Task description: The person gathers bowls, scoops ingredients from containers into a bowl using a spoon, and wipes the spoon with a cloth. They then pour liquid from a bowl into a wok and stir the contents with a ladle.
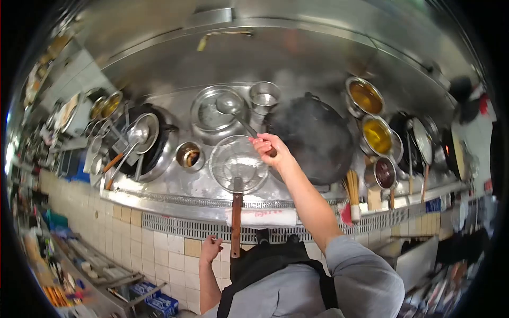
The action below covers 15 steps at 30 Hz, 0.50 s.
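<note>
My right hand (269, 148) is closed round the handle of a metal ladle (229, 104), whose bowl is over a round steel pot (204, 114). Just in front of that pot lies a round wire strainer (238, 164) with a wooden handle that sticks out past the counter edge. A large black wok (315, 143) gives off steam to the right of my right hand. My left hand (211, 248) hangs low beside the strainer's handle, fingers curled loosely and apart, with nothing seen in it.
Behind the strainer stands a steel cup (264, 97). A small pot with dark contents (189, 155) sits at the left. Bowls of amber (365, 97) and yellow liquid (377, 137) are at the right, near a bamboo brush (352, 192). A white towel (270, 217) lies along the front edge.
</note>
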Tool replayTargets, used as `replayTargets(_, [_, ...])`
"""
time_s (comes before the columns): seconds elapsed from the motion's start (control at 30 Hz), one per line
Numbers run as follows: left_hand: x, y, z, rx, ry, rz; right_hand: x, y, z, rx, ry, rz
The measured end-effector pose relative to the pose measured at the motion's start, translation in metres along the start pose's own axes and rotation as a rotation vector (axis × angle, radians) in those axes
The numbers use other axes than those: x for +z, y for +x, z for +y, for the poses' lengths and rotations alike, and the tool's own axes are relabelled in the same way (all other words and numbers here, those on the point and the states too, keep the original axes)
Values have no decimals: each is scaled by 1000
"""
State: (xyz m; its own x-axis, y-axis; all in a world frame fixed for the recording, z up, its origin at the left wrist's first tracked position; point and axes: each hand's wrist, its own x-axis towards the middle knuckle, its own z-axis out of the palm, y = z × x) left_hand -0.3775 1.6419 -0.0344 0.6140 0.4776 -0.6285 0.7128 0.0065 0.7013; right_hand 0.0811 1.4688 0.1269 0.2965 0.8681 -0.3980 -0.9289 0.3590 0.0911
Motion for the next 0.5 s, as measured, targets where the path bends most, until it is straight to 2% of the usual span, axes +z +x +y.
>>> replayTargets(0.17, [2, 46, 24, 179, 21, -29, 5, -144, 8, -133, -144, -36])
replayTargets(0.33, [36, 70, 102, 307, 64, -161, 4, -255, -2, -241, -204, 185])
replayTargets(0.37, [44, 68, 123, 310, 46, -237, -2, -267, -6, -272, -238, 254])
replayTargets(0.5, [84, 92, 148, 377, 165, -363, -28, -297, 15, -461, -571, 600])
